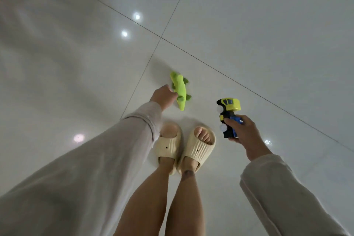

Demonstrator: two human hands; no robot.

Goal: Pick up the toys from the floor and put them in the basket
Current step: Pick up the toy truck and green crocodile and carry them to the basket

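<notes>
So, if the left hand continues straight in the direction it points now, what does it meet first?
The green plush crocodile on the floor. The left hand already reaches its side; whether the fingers touch it or have closed on it, I cannot tell.

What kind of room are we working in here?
Probably a room in a home, though little shows: glossy pale floor tiles, slippers on bare feet, and toys, a green plush crocodile and a toy truck.

Toys ahead of the feet, on and over the floor (249,25)

The plush crocodile (180,90) lies before the slippers (186,146); the toy truck (229,117) is right of it, above the floor.
</notes>
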